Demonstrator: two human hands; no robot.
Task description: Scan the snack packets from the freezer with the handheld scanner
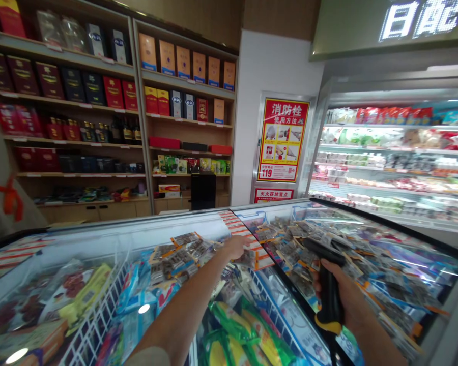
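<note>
My right hand (pixel 339 284) is wrapped round the grip of a black barcode scanner (pixel 330 295) with a yellow band near its base. The scanner's head points left, over the right-hand freezer section. My left hand (pixel 235 247) reaches over the freezer's middle, fingers bent round a small dark packet (pixel 246 259) with an orange end. Just behind this hand is a red-and-white striped strip (pixel 252 239). Similar packets (pixel 179 256) lie heaped to its left, and more packets (pixel 301 264) fill the right section. Green-and-yellow corn packs (pixel 236 325) lie below my left forearm.
White wire dividers (pixel 93 315) split the freezer, and a black rail (pixel 290 290) runs between its sections. Bagged frozen food (pixel 72 295) lies at left. Beyond stand shelves of boxed bottles (pixel 72 84), a red fire-hydrant poster (pixel 284 140) and a lit chiller (pixel 397 157).
</note>
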